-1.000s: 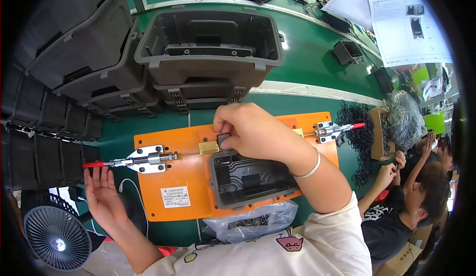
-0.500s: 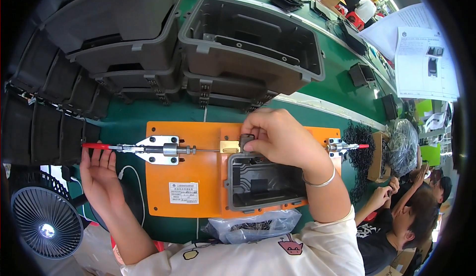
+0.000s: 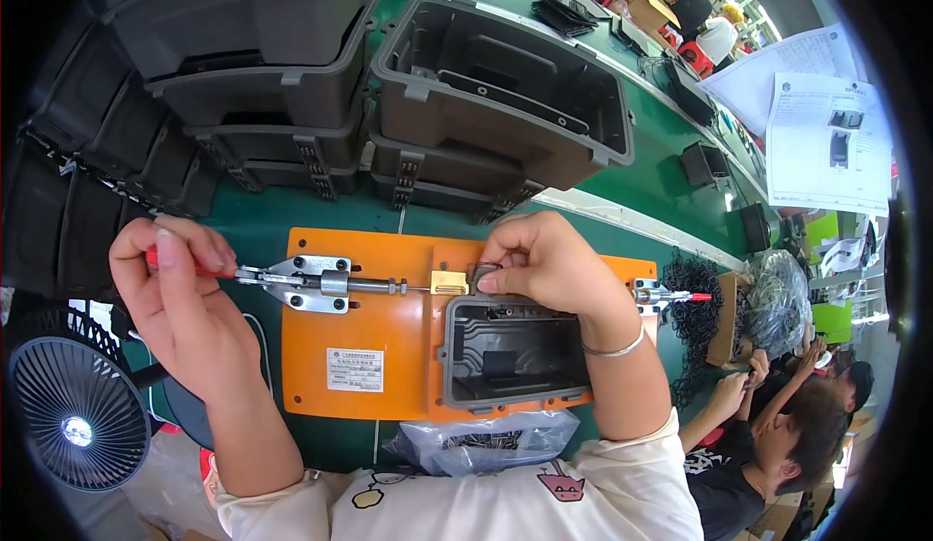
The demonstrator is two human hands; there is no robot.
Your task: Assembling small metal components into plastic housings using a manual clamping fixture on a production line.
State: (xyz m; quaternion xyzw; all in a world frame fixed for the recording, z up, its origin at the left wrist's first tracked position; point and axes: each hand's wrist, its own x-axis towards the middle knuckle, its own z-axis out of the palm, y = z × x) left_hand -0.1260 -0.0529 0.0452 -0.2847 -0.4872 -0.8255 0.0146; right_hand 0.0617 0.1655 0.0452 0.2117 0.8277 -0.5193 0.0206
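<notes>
While the left grip (image 3: 190,293) is wrapped round the red clamp handle (image 3: 218,271) and the right grip (image 3: 539,267) pinches the small dark part (image 3: 475,274) just beside the brass block (image 3: 448,283) on the orange fixture (image 3: 389,332), a loose pinch or jolted handle could tilt that part

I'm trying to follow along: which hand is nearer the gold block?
The right hand: it pinches a small dark part just right of the gold block. The left hand is farther left, around the red handle.

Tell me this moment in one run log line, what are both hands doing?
left hand: holding red handle | right hand: pinching small dark part beside gold-coloured block | open dark box: on orange board
</notes>
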